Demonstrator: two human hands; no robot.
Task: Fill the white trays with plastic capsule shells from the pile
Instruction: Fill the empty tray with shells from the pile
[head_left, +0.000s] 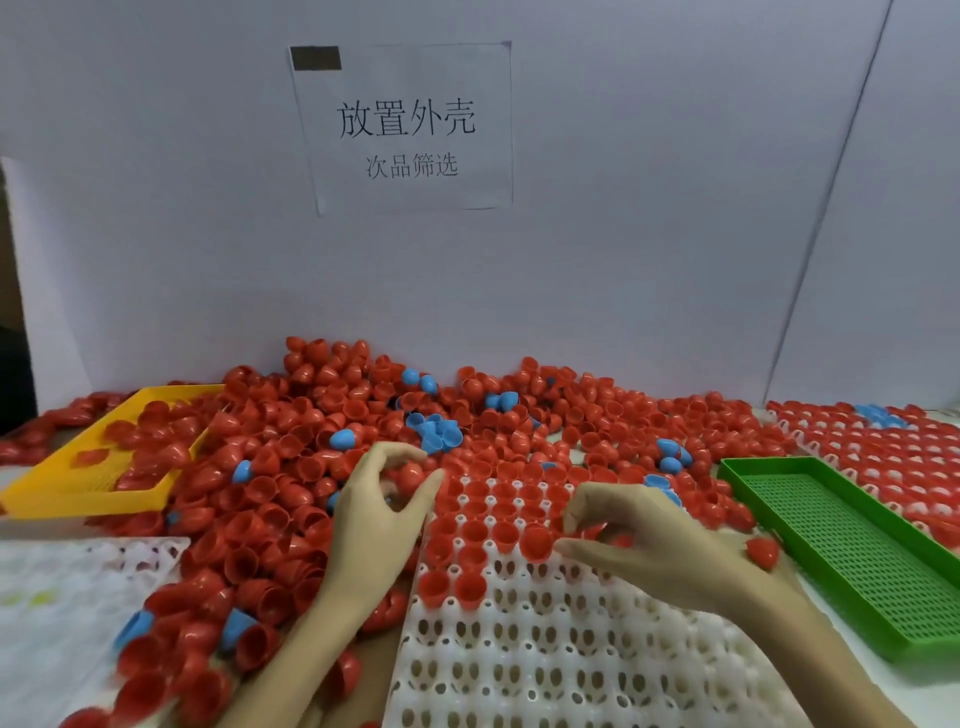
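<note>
i see my left hand (382, 499) at the near edge of the pile (322, 431) of red and blue capsule shells, just left of the white tray (545, 649) in front of me. its grip is curled around a red shell (410, 475), thumb and fingers closing on it from both sides. my right hand (654, 540) sits over the tray's right side, fingers bent, its grip pinching red shells against the palm; one red shell (535, 540) sits at the tip of the thumb on the tray's filled edge, and i cannot tell whether the thumb touches it. another red shell (762, 552) shows behind the back of that hand.

the tray's far rows hold red shells open side up, two more sit a row nearer on the left, and the near rows show bare holes. the pile spreads across the bench against the white wall, partly spilling into a yellow basket (62, 493) at the left. a green basket (852, 561) lies at the right, and beyond it a second white tray (883, 447) is filled with red shells and a few blue ones. another white tray (67, 582) lies at the near left. a paper sign (405, 130) with printed characters hangs on the wall.
</note>
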